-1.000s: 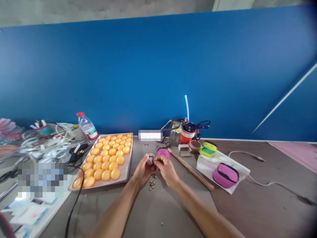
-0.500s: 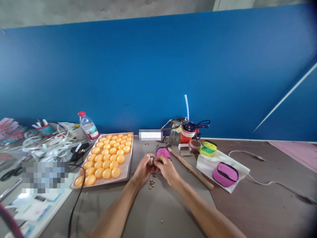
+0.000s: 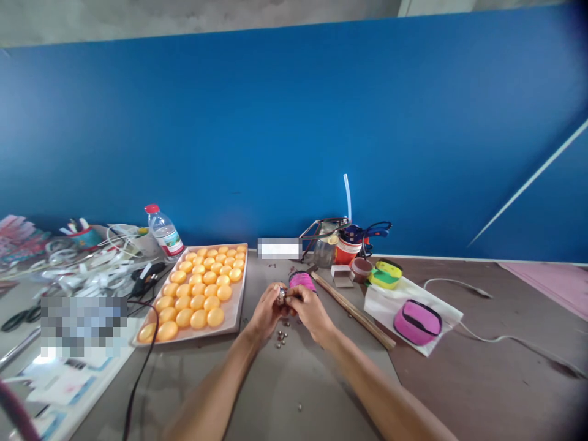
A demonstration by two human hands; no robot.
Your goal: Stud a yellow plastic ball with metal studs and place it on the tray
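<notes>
My left hand [image 3: 265,315] is closed around a small shiny silver piece [image 3: 282,297], too small to make out its kind. Against its right side, the thumb and fingers of my right hand [image 3: 311,311] are pinched together. Whatever lies between those right fingertips is hidden. Just beyond the hands sits a bright pink roll [image 3: 301,280], partly covered by my right hand. Several small round metal pieces [image 3: 281,337] lie loose on the grey table below the hands, and a single one [image 3: 300,407] lies nearer to me.
To the left is a tray [image 3: 239,306] of orange balls, with a bottle [image 3: 165,233] behind it. A wooden stick [image 3: 353,312] slants away on the right, near a small box [image 3: 341,275], a yellow-green case [image 3: 386,274] and a pink case [image 3: 418,321]. A dark cable [image 3: 142,373] crosses the left side.
The silver piece has turned slightly between the hands, and my right fingers have shifted a little against it. Both arms stay in nearly the same place.
</notes>
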